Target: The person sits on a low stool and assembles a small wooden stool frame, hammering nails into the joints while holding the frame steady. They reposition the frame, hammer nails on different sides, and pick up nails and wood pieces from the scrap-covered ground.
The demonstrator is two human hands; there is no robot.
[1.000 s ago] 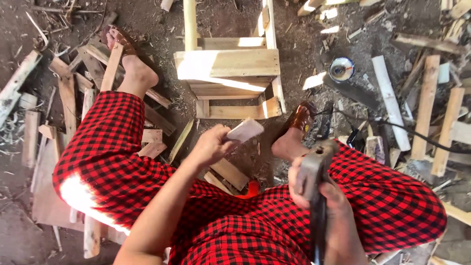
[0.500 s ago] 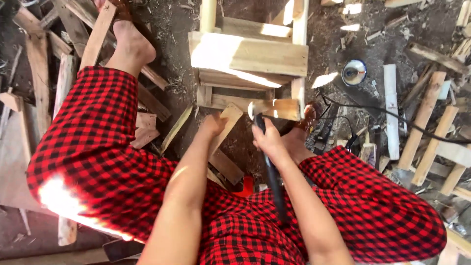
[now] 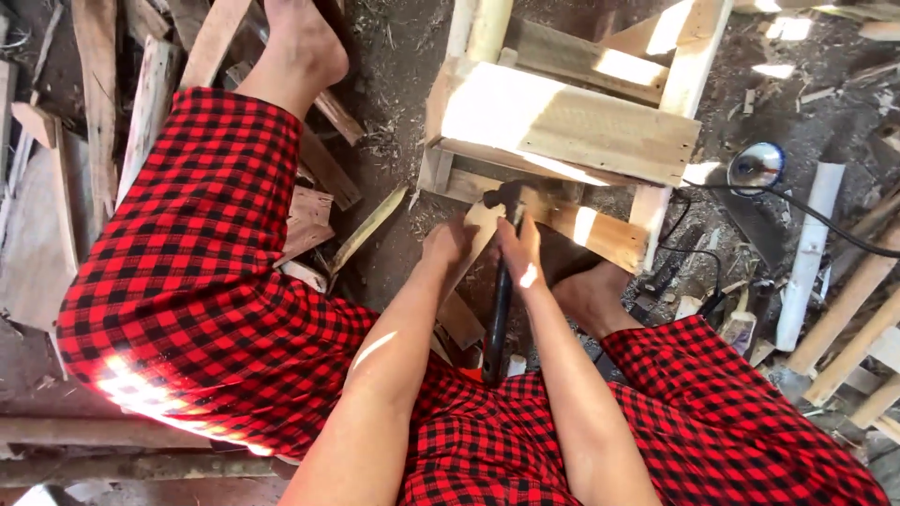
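Note:
I sit with red-and-black checked trousers over my knees, bare feet on the dirt. My left hand (image 3: 450, 245) presses a small pale wood piece (image 3: 483, 220) against the lower rail of a wooden frame (image 3: 572, 126) in front of me. My right hand (image 3: 521, 253) grips a dark-handled hammer (image 3: 499, 309); its head (image 3: 503, 195) sits at the top of the wood piece, against the rail. The hammer handle runs back toward my lap between my forearms.
Wood offcuts and planks (image 3: 141, 103) lie at the left by my left foot (image 3: 298, 52). A black cable (image 3: 816, 220) and a round metal tin (image 3: 756, 166) lie at the right, beside a white pipe (image 3: 804, 262) and more sticks (image 3: 853, 328).
Both hands have moved forward from my lap to the frame's lower rail. The wood piece now rests against the rail and the hammer head has come down to it. The view has moved closer.

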